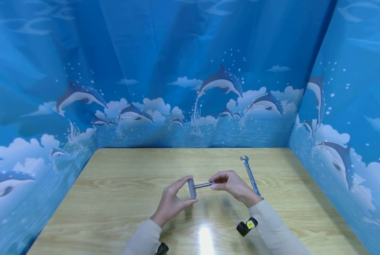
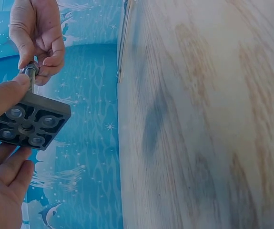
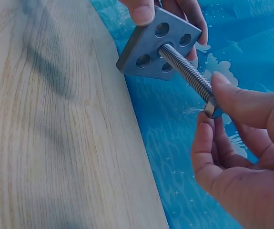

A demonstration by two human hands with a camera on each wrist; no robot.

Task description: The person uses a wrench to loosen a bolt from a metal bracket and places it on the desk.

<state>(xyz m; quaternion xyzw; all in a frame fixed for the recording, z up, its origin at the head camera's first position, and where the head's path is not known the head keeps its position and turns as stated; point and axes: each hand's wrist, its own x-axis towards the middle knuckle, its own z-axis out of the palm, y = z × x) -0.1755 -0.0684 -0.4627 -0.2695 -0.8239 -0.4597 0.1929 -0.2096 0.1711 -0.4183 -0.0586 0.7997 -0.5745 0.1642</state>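
Observation:
A square grey metal plate [image 3: 148,45] with several round holes is held up over the wooden table, clear of its surface. My left hand [image 1: 172,202] grips the plate by its opposite edges, thumb on one side and fingers on the other. From the plate's centre a threaded bolt [image 3: 187,71] sticks out toward the right. Its hex end [image 3: 212,109] sits between the thumb and fingertips of my right hand [image 1: 232,186], which pinches it. In the left wrist view, the ribbed underside of the plate [image 2: 29,121] faces the camera, the bolt's tip visible in its centre hole.
An open-ended wrench [image 1: 251,175] lies on the wooden table [image 1: 129,173], just beyond my right wrist. Blue dolphin-print curtains [image 1: 164,71] stand along the back and both sides of the table.

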